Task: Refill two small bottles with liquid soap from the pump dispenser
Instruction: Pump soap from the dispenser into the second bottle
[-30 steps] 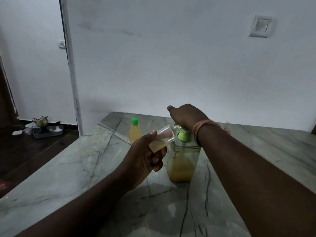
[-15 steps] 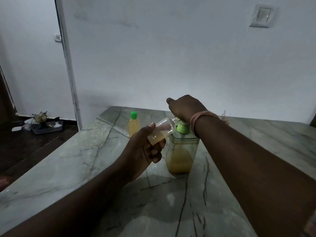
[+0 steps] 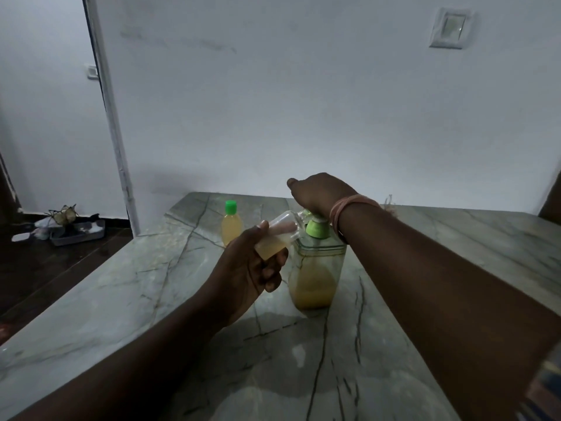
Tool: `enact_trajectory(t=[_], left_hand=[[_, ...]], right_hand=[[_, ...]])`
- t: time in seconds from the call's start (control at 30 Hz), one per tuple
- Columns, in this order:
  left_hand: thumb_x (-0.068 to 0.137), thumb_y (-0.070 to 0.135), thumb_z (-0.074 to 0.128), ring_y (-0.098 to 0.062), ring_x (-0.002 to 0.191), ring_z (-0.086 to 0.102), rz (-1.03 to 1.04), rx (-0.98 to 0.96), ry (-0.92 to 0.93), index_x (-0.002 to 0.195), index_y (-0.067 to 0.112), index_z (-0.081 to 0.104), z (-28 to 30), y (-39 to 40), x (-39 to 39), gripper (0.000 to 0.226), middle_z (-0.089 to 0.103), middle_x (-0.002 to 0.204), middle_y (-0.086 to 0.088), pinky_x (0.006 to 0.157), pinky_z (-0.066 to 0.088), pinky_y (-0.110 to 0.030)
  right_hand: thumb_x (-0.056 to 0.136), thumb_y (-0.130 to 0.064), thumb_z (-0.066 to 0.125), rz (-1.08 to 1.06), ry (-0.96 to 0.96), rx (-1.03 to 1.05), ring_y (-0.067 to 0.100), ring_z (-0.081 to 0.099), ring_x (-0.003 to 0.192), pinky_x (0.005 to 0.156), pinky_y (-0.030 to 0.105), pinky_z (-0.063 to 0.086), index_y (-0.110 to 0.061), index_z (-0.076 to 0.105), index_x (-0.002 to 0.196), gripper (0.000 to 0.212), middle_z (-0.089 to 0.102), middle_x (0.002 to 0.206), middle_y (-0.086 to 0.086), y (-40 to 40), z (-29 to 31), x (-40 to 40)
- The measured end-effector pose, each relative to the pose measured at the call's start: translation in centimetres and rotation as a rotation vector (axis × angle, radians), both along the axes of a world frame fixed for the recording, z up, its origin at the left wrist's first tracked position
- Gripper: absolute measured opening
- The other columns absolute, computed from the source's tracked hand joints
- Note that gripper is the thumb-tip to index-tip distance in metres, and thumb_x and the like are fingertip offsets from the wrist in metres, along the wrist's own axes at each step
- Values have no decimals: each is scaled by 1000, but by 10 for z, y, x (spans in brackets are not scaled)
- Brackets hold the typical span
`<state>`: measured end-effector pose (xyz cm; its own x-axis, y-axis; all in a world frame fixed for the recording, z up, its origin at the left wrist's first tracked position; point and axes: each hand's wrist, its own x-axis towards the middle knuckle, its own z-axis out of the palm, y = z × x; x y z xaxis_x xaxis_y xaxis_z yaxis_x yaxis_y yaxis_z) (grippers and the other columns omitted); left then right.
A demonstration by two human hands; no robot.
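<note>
Currently: left hand [image 3: 246, 265] grasps a tilted uncapped small bottle [image 3: 277, 237], mouth at the spout of the pump dispenser [image 3: 315, 268]. Right hand [image 3: 318, 192], fingers curled, presses the pump head. Capped small bottle [image 3: 231, 223] stands behind on the counter [image 3: 121, 293].

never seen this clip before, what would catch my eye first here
At the centre, the left hand grips a small clear bottle, tilted with its mouth at the spout of the green-topped pump dispenser, while the right hand presses on the pump. Behind them on the marble counter stands a second small bottle, capped green and full of yellow soap.
</note>
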<state>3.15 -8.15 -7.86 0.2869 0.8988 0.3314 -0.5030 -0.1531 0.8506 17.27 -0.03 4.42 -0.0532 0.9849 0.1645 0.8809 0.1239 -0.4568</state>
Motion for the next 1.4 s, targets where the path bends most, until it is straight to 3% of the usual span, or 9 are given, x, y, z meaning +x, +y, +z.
enact_trajectory(t=[0.07, 0.23, 0.37, 0.57, 0.73, 0.93, 1.1, 1.23, 1.4], left_hand=[[98, 43, 51, -11, 55, 43, -1, 5, 2, 130, 7, 67, 0, 0, -1, 50, 55, 77, -9, 47, 41, -24], [99, 44, 51, -10, 57, 44, -9, 3, 11, 129, 10, 69, -2, 3, -4, 49, 56, 78, -8, 48, 41, -24], [100, 43, 50, -11, 57, 44, 2, 4, 0, 130, 8, 67, -3, 4, -3, 49, 55, 78, -10, 48, 41, -24], [98, 42, 52, -11, 56, 43, 3, -12, -9, 132, 4, 64, -1, -2, -2, 53, 55, 77, -10, 47, 42, -24], [100, 42, 51, -9, 55, 45, -21, -6, -9, 120, 12, 74, -2, 1, -4, 43, 56, 78, -8, 47, 42, -23], [100, 41, 49, -10, 56, 44, -2, 3, 12, 129, 7, 68, -1, 1, -1, 49, 55, 78, -8, 48, 42, -23], [102, 41, 46, -10, 58, 42, 1, 16, 11, 130, 8, 67, -1, -2, -3, 48, 55, 79, -8, 49, 41, -23], [100, 42, 50, -10, 57, 43, -7, 15, 8, 132, 5, 64, -2, 2, -3, 51, 55, 79, -8, 48, 42, -23], [99, 42, 50, -10, 57, 43, -2, 15, 13, 132, 5, 65, 0, -1, -1, 52, 55, 78, -8, 48, 42, -24]], right_hand=[[100, -45, 38, 2, -61, -16, 30, 56, 110, 83, 31, 38, -13, 62, 123, 46, 58, 137, 13, 0, 4, -2], [96, -57, 41, 4, 44, 27, 30, 61, 112, 82, 32, 39, -9, 65, 121, 59, 66, 126, 12, 11, 0, -2], [97, -56, 39, -23, 53, 25, 31, 59, 114, 82, 32, 37, -9, 65, 117, 57, 65, 125, 13, 13, -5, -1], [101, -51, 36, 0, 7, -28, 31, 57, 115, 89, 32, 40, -6, 57, 134, 60, 59, 131, 18, 3, 3, -4], [94, -58, 42, -23, 144, 64, 31, 64, 107, 88, 34, 45, -8, 69, 112, 60, 70, 117, 11, 12, -6, 0], [98, -50, 38, -20, 50, 41, 31, 61, 107, 79, 30, 37, -12, 60, 85, 45, 67, 119, 13, 5, -3, 1], [99, -49, 41, 12, -20, 7, 28, 60, 99, 79, 29, 41, -7, 64, 118, 52, 62, 109, 8, 1, 5, -4], [95, -55, 40, -8, 106, 50, 29, 62, 103, 84, 32, 45, -7, 68, 107, 57, 69, 116, 10, 11, -4, -1], [98, -47, 38, 1, 19, 31, 29, 57, 93, 76, 30, 38, -11, 63, 93, 44, 67, 114, 13, 3, -1, 1]])
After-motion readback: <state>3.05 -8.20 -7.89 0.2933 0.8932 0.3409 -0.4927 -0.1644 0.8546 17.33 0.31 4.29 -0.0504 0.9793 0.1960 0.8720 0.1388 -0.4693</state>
